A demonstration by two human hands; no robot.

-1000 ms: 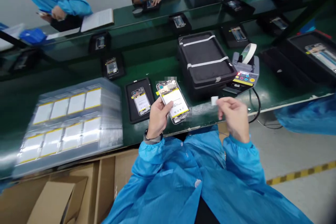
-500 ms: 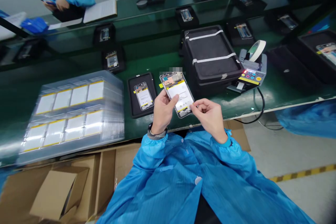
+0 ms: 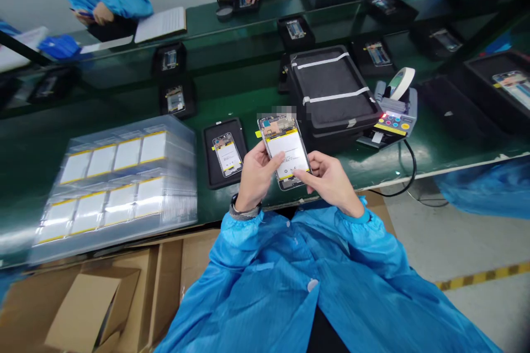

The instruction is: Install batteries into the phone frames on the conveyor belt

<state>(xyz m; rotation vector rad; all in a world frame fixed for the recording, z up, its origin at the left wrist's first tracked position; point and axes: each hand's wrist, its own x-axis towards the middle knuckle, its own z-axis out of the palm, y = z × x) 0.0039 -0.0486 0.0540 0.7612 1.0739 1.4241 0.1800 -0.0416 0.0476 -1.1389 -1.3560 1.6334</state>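
Note:
Between my hands is an opened phone, its circuit board bare at the top and a white battery with yellow edges below. My left hand grips its left side, thumb lying over the battery. On the lower right, my right hand holds the edge, with its thumb on the battery's lower end and its fingers behind. Just left, a black tray on the green bench bears a second opened phone of the same kind.
Clear plastic trays of batteries are stacked at left. Behind my hands stand black strapped trays, beside a tape dispenser with a cable. Black trays with phones line the conveyor. Two co-workers sit opposite. Cardboard boxes lie below the bench.
My right hand has shifted from pinching the phone's lower right edge to wrapping round it, thumb now over the battery. The left hand keeps its grip.

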